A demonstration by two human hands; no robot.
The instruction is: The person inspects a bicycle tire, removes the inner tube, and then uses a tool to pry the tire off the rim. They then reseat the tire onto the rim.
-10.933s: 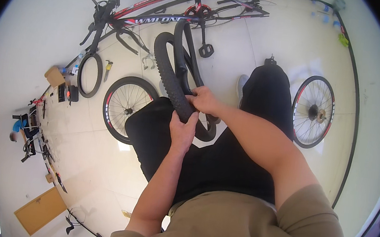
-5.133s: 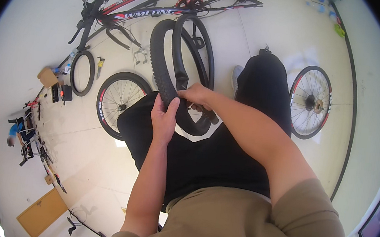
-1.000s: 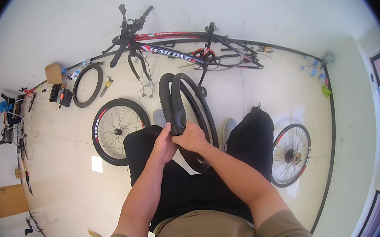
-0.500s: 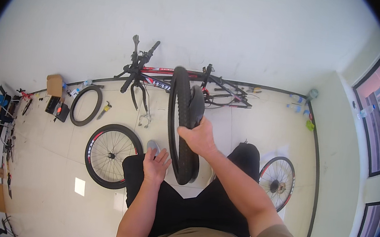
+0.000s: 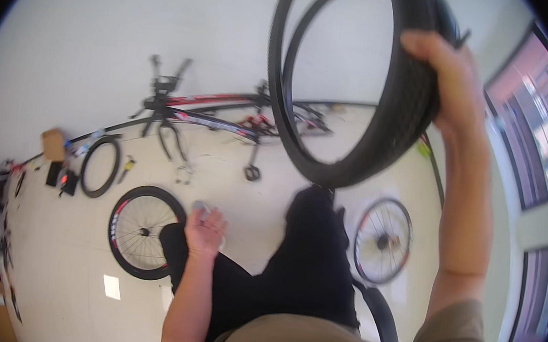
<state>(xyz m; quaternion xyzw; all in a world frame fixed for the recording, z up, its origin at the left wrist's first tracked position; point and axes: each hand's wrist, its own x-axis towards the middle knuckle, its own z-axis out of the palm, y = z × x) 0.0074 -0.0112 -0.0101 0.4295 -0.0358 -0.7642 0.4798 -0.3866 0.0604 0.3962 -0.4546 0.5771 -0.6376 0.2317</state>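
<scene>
My right hand [image 5: 449, 83] grips a black knobbly bicycle tire [image 5: 406, 108], raised high at the upper right with its open ring tilted toward me. The thumb lies across the tread; the other fingers are hidden behind the rubber. A smooth black part bulges beside the tread near that hand; I cannot tell whether it is an inner tube. My left hand [image 5: 205, 232] is held above my left knee, palm up, fingers spread and holding nothing. Nearest to it is a bicycle wheel [image 5: 114, 244] with its tire on, lying on the floor.
A black-and-red bicycle frame [image 5: 215, 124] without wheels leans along the wall. A spoked wheel [image 5: 384, 241] lies right of my legs, near a black curved band [image 5: 384, 319]. At left lie another tire [image 5: 87, 166], a yellow-handled tool [image 5: 127, 166] and a cardboard box [image 5: 54, 144].
My right hand has lifted the tire up and to the right, turning its ring more toward me. My left hand has moved slightly left, still spread. The view has shifted.
</scene>
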